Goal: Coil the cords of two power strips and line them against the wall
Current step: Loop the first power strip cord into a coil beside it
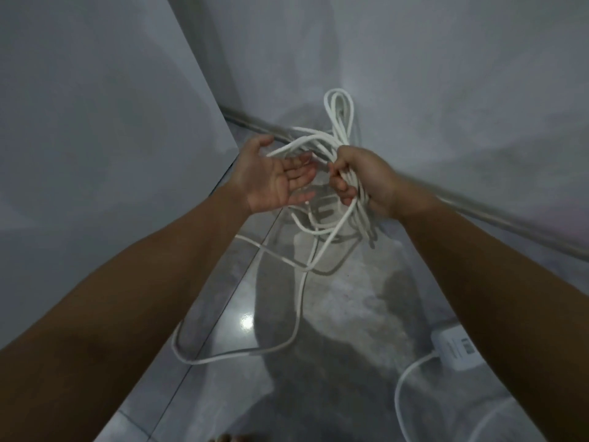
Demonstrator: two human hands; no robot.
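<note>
Our right hand point(360, 177) clenches a bundle of white cord point(342, 130) loops, held above the floor point(350, 298) near the wall point(446, 90). Our left hand point(274, 180) is open, palm up, beside the loops. The power strip point(455, 349) lies on the floor.

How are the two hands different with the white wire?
The bare left hand is open, palm up, fingers straight; the bare right hand is curled tight. The right hand grips the looped bundle of white round cord; the left hand grips nothing, loops only passing by its fingertips. Both are raised above the glossy grey floor.
</note>
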